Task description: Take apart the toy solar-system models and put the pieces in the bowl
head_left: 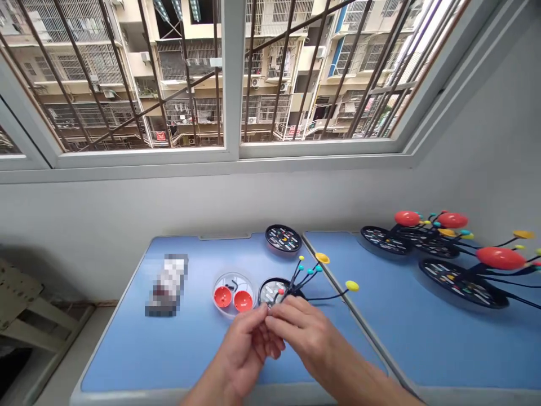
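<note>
My left hand (245, 345) and my right hand (310, 331) meet above the front of the blue table. Thumb and fingers of both are pinched together at the tips; whatever they hold there, if anything, is too small or hidden to make out. Just behind my right hand stands a solar system model (274, 288), a round black base with thin black arms ending in yellow and teal balls. My fingers partly cover it. To its left lies a clear round dish (217, 277) with two red half-spheres (243, 300) and small black parts (231, 285) inside.
Another round black base (283, 238) lies near the wall. Several models with red balls (500, 257) stand on the right-hand table (393, 332). A blurred-out object (167, 285) lies on the left of the blue table (139, 355). Beyond is a barred window.
</note>
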`<action>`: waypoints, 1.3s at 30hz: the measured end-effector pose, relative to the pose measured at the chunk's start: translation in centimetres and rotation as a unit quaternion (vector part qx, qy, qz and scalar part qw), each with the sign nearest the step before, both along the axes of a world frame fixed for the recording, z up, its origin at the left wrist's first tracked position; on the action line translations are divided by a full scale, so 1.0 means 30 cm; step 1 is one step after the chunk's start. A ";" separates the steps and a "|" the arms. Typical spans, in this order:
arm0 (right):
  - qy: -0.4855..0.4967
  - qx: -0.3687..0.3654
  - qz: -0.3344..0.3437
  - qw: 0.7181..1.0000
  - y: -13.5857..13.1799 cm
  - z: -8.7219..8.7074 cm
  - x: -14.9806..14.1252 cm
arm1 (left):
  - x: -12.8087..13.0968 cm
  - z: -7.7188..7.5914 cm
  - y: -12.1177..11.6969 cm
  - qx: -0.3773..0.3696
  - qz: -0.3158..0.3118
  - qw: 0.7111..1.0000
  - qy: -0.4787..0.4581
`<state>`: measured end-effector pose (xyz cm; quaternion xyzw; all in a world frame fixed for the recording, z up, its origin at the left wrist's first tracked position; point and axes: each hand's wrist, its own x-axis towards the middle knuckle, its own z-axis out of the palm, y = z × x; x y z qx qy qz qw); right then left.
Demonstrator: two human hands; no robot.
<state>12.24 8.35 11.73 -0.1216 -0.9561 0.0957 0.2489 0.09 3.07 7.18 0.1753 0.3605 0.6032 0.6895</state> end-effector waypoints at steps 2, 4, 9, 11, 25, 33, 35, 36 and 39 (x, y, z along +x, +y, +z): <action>0.022 -0.006 0.001 1.000 -0.038 -0.026 -0.017 | -0.035 0.001 -0.031 0.004 0.004 0.999 -0.039; 0.044 -0.011 0.007 0.999 -0.059 -0.049 -0.031 | -0.065 -0.002 -0.051 -0.004 0.017 0.999 -0.048; 0.137 -0.033 0.006 0.990 -0.069 -0.077 -0.043 | -0.112 0.008 -0.085 -0.006 0.047 0.998 0.041; 0.184 -0.061 -0.043 0.980 -0.062 -0.071 -0.042 | -0.124 0.017 -0.104 -0.009 0.049 0.994 0.102; -0.146 -0.542 -0.026 0.827 -0.068 0.015 -0.123 | -0.179 0.096 -0.194 -0.001 -0.090 0.891 0.445; 0.050 -0.601 -0.132 0.787 -0.002 -0.001 -0.013 | -0.278 0.100 -0.272 -0.098 -0.066 0.884 0.452; 0.031 -0.623 -0.136 0.770 0.010 -0.005 -0.001 | -0.300 0.091 -0.280 -0.101 -0.067 0.928 0.354; -0.004 -0.635 -0.120 0.763 0.001 -0.012 -0.007 | -0.301 0.084 -0.279 -0.094 -0.081 0.946 0.298; -0.087 -0.660 -0.047 0.744 -0.067 -0.056 -0.062 | -0.269 0.044 -0.265 -0.081 -0.133 0.964 0.216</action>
